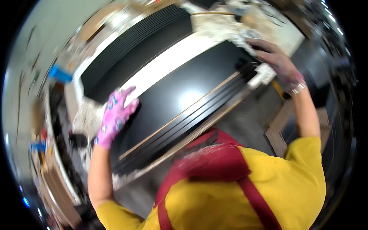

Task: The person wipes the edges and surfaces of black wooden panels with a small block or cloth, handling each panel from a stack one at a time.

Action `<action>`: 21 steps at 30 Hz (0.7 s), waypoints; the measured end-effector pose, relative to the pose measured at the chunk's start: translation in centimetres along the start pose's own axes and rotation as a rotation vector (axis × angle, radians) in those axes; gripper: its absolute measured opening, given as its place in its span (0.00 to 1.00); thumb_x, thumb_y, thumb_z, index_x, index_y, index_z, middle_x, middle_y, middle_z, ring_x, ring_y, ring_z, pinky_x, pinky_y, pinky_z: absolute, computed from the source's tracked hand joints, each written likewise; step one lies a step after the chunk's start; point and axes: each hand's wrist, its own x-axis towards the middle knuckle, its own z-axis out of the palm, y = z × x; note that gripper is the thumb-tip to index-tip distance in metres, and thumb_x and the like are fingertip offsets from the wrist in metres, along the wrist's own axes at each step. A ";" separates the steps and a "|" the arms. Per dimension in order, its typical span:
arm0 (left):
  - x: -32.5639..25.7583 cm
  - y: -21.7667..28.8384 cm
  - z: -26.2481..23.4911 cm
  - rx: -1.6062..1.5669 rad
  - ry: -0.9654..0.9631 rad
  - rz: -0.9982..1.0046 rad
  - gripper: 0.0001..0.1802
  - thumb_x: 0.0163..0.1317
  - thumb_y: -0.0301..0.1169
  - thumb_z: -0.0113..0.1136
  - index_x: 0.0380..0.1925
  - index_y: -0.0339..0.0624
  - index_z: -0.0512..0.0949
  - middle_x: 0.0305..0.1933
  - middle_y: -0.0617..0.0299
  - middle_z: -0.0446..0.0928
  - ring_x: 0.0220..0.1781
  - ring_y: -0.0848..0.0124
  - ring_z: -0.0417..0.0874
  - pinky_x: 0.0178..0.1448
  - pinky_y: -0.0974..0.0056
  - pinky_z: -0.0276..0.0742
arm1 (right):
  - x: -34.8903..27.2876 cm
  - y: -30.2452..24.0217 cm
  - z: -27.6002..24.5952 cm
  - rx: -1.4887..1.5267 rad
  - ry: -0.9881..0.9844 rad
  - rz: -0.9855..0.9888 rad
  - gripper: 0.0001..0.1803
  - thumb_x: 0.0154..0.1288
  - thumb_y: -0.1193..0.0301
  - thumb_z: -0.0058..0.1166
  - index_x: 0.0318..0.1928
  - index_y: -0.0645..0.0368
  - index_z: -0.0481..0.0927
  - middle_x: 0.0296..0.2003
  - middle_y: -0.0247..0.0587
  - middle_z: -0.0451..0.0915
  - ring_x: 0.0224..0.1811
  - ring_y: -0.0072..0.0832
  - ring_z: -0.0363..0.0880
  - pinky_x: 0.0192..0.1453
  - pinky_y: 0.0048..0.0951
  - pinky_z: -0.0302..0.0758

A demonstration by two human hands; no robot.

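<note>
A glossy black panel [188, 92] lies on top of a stack of similar black boards on the bench in front of me. My left hand [115, 113], in a pink patterned glove, is at the panel's left end with its fingers spread; it grips nothing visible. At the right end is my right hand [278, 63], in a soiled glove, its fingers stretched out and apart by the panel's far corner. White crumpled material [242, 38] lies close to those fingertips, and motion blur hides whether they touch it. A white block-like piece [262, 75] sits below that hand.
Beyond the panel stands a second stack of black boards [138, 46] with stepped edges. A white surface [165, 61] shows between the stacks. A blue cup-like container [60, 73] is at the left. Cardboard pieces [276, 134] lie at the lower right.
</note>
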 end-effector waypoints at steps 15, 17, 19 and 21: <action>-10.5 -11.5 -2.4 -0.329 -0.011 -0.362 0.33 0.72 0.60 0.48 0.57 0.43 0.79 0.55 0.49 0.82 0.59 0.54 0.81 0.63 0.57 0.73 | 2.2 -6.9 41.7 -0.624 -0.635 -1.149 0.20 0.62 0.74 0.53 0.56 0.56 0.77 0.44 0.50 0.79 0.45 0.46 0.81 0.46 0.43 0.79; -10.6 -11.8 -2.3 -0.374 0.008 -0.336 0.33 0.72 0.60 0.50 0.56 0.41 0.79 0.54 0.50 0.83 0.58 0.57 0.81 0.63 0.58 0.73 | 1.8 -7.5 44.5 -0.616 -0.684 -1.149 0.15 0.66 0.72 0.51 0.50 0.63 0.79 0.42 0.51 0.79 0.44 0.47 0.81 0.48 0.45 0.78; -10.5 -12.4 -2.0 -0.408 -0.025 -0.375 0.33 0.71 0.60 0.51 0.56 0.41 0.79 0.53 0.51 0.83 0.58 0.58 0.81 0.62 0.58 0.73 | 1.5 -7.6 46.2 -0.677 -0.676 -1.178 0.19 0.64 0.73 0.52 0.55 0.60 0.77 0.42 0.49 0.78 0.43 0.46 0.80 0.46 0.43 0.79; -10.7 -13.1 -1.7 -0.426 -0.030 -0.363 0.33 0.71 0.59 0.51 0.56 0.41 0.79 0.53 0.51 0.83 0.57 0.59 0.82 0.62 0.59 0.73 | 1.7 -7.4 46.5 -0.672 -0.669 -1.235 0.20 0.63 0.74 0.54 0.56 0.58 0.78 0.42 0.47 0.77 0.42 0.43 0.80 0.44 0.41 0.80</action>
